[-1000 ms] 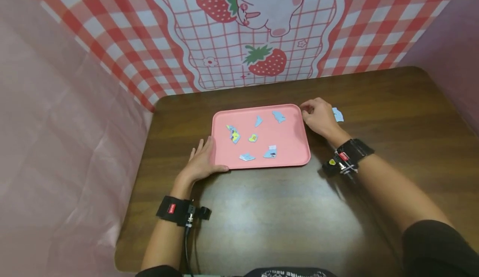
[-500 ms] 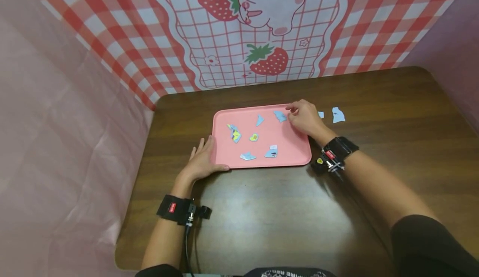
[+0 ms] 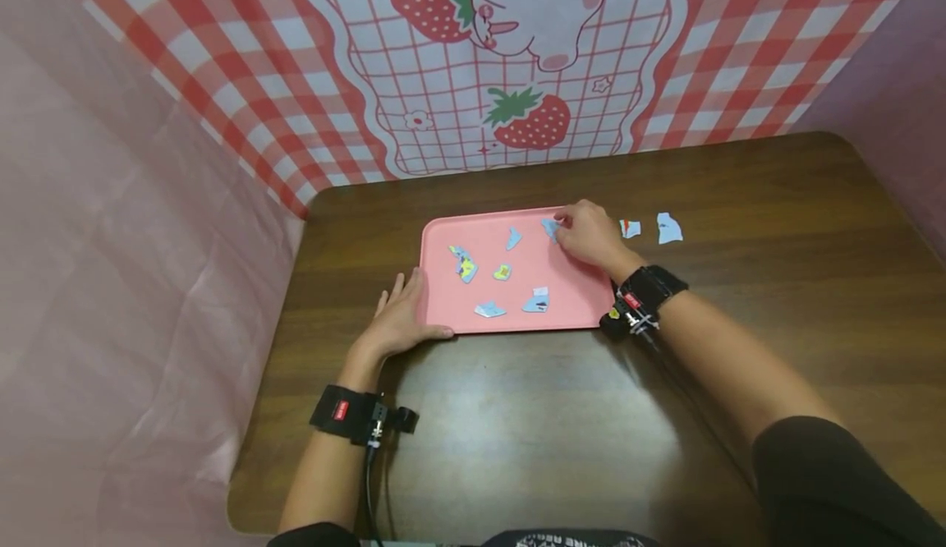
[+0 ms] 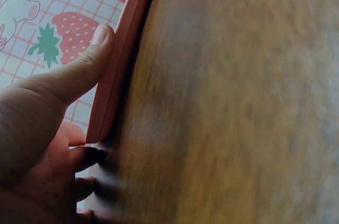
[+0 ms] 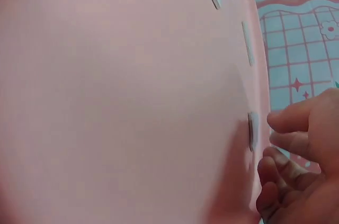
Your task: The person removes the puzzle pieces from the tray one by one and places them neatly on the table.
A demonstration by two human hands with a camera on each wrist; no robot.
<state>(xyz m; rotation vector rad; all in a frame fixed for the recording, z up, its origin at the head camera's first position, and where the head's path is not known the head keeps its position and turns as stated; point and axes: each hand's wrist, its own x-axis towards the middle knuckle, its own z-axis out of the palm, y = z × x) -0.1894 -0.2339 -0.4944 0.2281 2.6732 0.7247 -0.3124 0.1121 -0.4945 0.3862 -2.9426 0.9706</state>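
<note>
A pink tray (image 3: 576,305) lies on the table, with several light-blue and yellow puzzle pieces spread on it. My left hand (image 3: 399,317) rests against the tray's front left corner, thumb along the front edge and straight fingers by the left side. In the left wrist view the thumb (image 4: 87,62) touches the tray wall (image 4: 114,75). Over the tray's back right part, my right hand (image 3: 591,235) is at a blue puzzle piece (image 3: 548,227), partly covering it. The right wrist view shows loosely bent fingers (image 5: 288,118) just beside that piece (image 5: 253,131), with nothing visibly held.
Right of the tray, a piece with a red mark (image 3: 631,228) and a pale blue piece (image 3: 669,228) lie on the brown wooden table (image 3: 776,227). A strawberry-print cloth (image 3: 517,79) hangs behind the table. Cables run from both wrist cameras.
My right hand has moved left from beyond the tray's right edge to the blue piece. The red-marked piece on the table has come into sight. My left hand has stayed put.
</note>
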